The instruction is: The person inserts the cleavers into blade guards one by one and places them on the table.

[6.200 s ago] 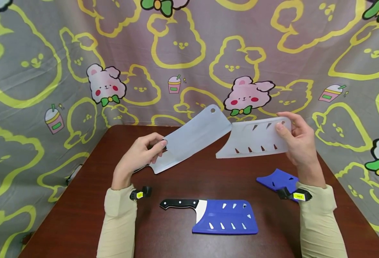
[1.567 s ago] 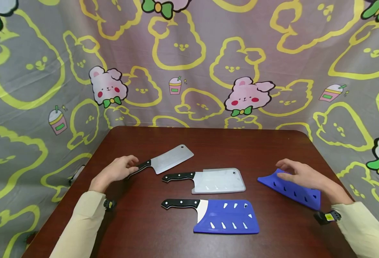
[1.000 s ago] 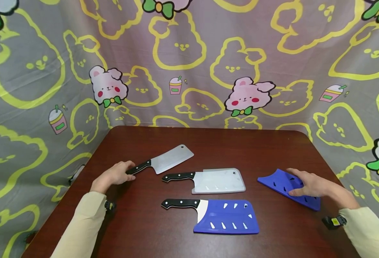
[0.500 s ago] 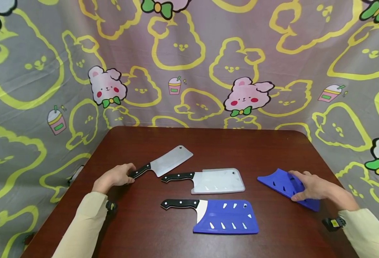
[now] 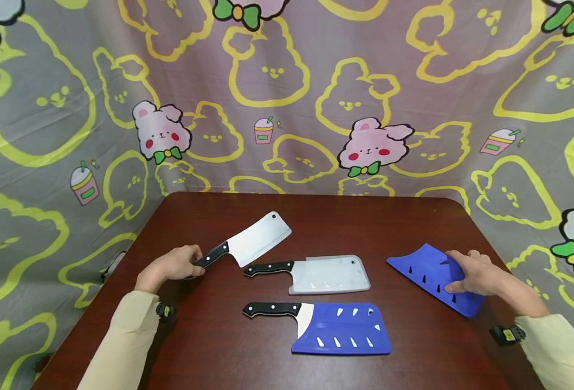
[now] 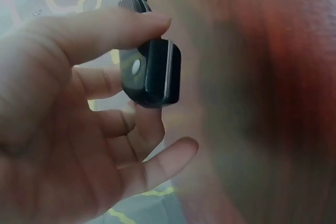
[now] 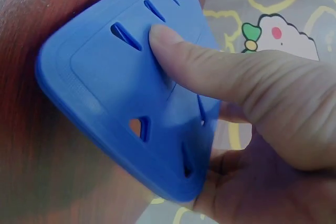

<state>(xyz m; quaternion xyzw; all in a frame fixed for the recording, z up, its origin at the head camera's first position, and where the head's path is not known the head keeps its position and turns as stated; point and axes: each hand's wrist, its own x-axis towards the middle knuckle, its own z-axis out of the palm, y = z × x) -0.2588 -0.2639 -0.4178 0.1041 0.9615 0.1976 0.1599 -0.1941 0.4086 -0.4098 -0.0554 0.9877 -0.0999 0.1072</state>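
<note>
In the head view my left hand (image 5: 174,265) grips the end of the black handle of a bare cleaver (image 5: 259,238), whose blade points to the far right. The left wrist view shows thumb and fingers pinching the riveted handle (image 6: 163,74). On the right side, my right hand (image 5: 477,276) holds a blue slotted blade guard (image 5: 420,268), tilted up from the table. Its thumb presses the guard's face in the right wrist view, with the other fingers mostly hidden behind.
Between the hands lie a cleaver in a translucent white guard (image 5: 333,276) and, nearer, a cleaver in a blue guard (image 5: 340,330), both handles leftward. They rest on a dark red-brown table (image 5: 247,357). A patterned curtain (image 5: 296,70) surrounds the table.
The cleaver and white guard, earlier held apart in the air, now lie joined on the table. Since then my hands have taken the bare cleaver and the loose blue guard, both now raised slightly.
</note>
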